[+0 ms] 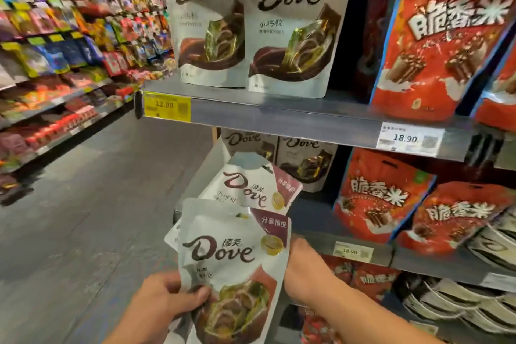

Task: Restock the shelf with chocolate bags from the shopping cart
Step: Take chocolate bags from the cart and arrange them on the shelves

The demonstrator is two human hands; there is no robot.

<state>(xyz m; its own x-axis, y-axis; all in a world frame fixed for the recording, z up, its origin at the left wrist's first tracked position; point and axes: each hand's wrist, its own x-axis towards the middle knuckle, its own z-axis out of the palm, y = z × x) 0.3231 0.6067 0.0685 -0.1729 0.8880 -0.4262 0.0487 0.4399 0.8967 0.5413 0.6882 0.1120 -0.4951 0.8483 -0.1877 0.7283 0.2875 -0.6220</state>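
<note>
In front of the shelf's lower tiers, the left hand grips the front Dove bag at its lower left edge, thumb pressed on the printed face. The right hand reaches behind the bag's right edge; its fingers are hidden, so I cannot tell its grip. The bag stands nearly upright, long axis vertical, top edge up, print facing the camera. Just above it, a second Dove bag tilts with its top leaning right, overlapped by the first.
</note>
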